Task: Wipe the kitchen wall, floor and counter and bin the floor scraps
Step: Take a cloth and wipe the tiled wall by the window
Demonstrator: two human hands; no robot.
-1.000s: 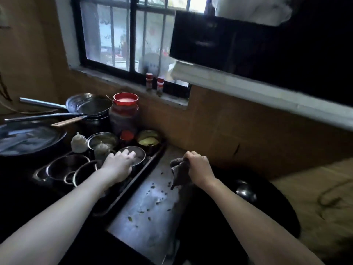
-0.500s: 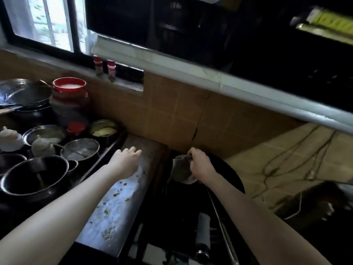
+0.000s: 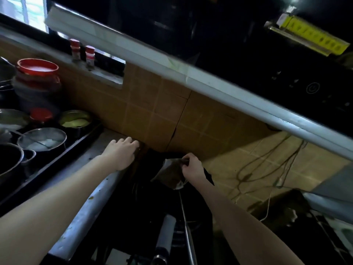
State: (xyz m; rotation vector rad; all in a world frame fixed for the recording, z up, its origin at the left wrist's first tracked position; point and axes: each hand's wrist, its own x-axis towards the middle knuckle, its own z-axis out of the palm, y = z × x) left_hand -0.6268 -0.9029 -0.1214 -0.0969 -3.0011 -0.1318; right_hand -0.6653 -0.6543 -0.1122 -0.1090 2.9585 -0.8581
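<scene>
The person's left hand (image 3: 122, 153) lay palm down and spread open on the far end of the metal counter (image 3: 86, 207), its fingertips reaching the foot of the brown tiled wall (image 3: 152, 115) and gripping nothing. The right hand (image 3: 192, 166) was closed around a crumpled grey-brown cloth (image 3: 168, 174), pinching it at its top edge so that the rest hung down over the dark gap to the right of the counter, just near the wall's base and apart from the left hand. Whether the cloth touched the wall could not be told. A few small green scraps (image 3: 91, 197) clung to the counter's rounded near edge beside the left forearm. To the left of the counter sat a dark tray (image 3: 57, 159) crowded with steel bowls, one holding something white (image 3: 43, 139) and another something yellow-green (image 3: 75, 120), with a red-lidded jar (image 3: 37, 77) standing farther back. Two small red-capped bottles (image 3: 82, 52) stood on the window ledge above the tiles. A pale shelf edge (image 3: 191, 77) ran diagonally across the upper scene, with a black appliance (image 3: 296, 79) above it. Loose cables (image 3: 267, 165) trailed over the lighter tiles (image 3: 305, 161) at the right, and a grey cylindrical handle (image 3: 165, 236) showed in the dim space below the cloth.
</scene>
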